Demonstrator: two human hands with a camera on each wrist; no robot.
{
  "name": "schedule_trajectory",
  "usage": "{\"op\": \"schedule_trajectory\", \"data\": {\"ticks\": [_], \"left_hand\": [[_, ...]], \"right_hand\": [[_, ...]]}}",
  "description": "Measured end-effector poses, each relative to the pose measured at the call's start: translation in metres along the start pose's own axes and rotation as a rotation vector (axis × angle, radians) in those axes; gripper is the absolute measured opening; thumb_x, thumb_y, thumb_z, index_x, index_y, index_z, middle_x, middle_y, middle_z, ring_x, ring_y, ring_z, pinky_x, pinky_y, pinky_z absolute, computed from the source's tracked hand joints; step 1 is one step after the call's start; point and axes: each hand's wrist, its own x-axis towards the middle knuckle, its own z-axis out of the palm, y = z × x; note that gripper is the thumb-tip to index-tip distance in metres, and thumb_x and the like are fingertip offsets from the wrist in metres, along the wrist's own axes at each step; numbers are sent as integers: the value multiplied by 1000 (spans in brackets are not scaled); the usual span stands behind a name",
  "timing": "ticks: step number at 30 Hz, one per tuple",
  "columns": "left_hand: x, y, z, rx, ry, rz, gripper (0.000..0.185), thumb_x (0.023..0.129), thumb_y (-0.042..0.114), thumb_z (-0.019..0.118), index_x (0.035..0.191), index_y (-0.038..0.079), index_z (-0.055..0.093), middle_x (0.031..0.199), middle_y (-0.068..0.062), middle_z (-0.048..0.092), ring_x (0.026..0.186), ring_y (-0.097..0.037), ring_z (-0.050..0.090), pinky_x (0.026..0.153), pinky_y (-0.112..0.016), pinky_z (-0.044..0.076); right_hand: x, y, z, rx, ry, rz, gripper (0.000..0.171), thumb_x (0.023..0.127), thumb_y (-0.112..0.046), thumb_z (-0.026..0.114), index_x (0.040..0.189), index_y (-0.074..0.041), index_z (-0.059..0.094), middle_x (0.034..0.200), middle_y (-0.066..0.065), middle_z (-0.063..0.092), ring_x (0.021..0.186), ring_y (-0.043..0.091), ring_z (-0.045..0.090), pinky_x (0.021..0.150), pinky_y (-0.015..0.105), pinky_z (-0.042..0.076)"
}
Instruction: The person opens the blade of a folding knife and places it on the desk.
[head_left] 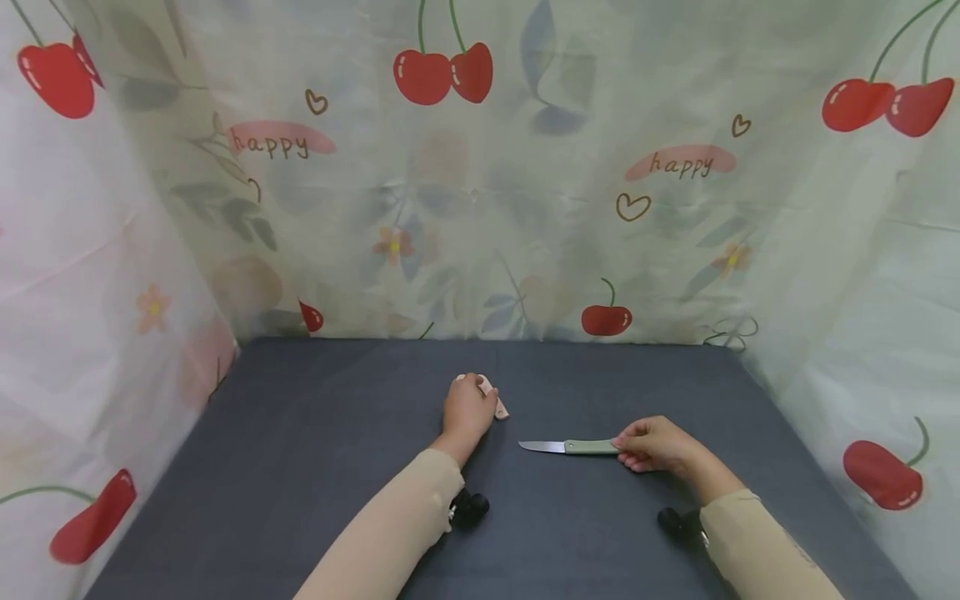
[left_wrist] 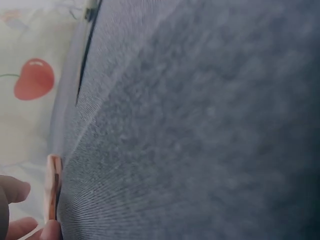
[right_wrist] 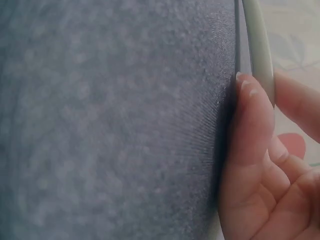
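Head view: right hand pinches knife handle; left hand grips pink piece; wrist views show fingertips only

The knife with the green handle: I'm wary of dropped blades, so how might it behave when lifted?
The knife looks slim and small, so probably light. It lies flat on the table, unlikely to roll. Its smooth handle could slip, as the right hand pinches only the end.

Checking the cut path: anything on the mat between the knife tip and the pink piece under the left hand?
Nothing visible. Bare dark mat lies between the knife, held by the right hand, and the pink piece under the left hand.
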Motion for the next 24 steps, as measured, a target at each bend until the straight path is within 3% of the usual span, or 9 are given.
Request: {"op": "schedule_trajectory", "data": {"ticks": [4,11,18,21,24], "left_hand": [[4,0,4,58,-6,-13,40,93,22,72,123,-3,65,114,-21,65,106,-37,62,92,-49,50],[9,6,6,167,-58,24,44,87,21,78,119,-5,64,113,-20,67,109,-37,61,98,-44,46],[12,5,4,177,-83,35,31,80,10,78,105,-4,68,98,-18,66,97,-36,62,89,-45,50],[12,7,0,173,-134,9,22,81,9,77,97,-2,67,93,-16,65,92,-34,62,83,-45,51],[11,9,-5,156,-191,-48,22,85,13,76,101,0,67,99,-15,66,95,-32,63,84,-47,51]], "right_hand": [[-1,-3,3,-57,46,33,17,93,-14,73,96,0,65,76,6,69,63,10,64,58,27,56],[-3,-10,8,-109,101,63,19,91,-14,75,91,0,63,71,6,67,57,9,62,53,26,54],[-5,-13,12,-140,135,61,18,90,-12,75,87,1,64,69,6,66,55,10,61,52,26,53],[-8,-16,12,-155,143,51,18,90,-12,74,87,1,63,68,7,66,54,10,61,52,27,53],[-11,-19,12,-180,149,40,18,91,-12,74,88,2,63,68,8,65,54,11,61,52,27,53]]}}
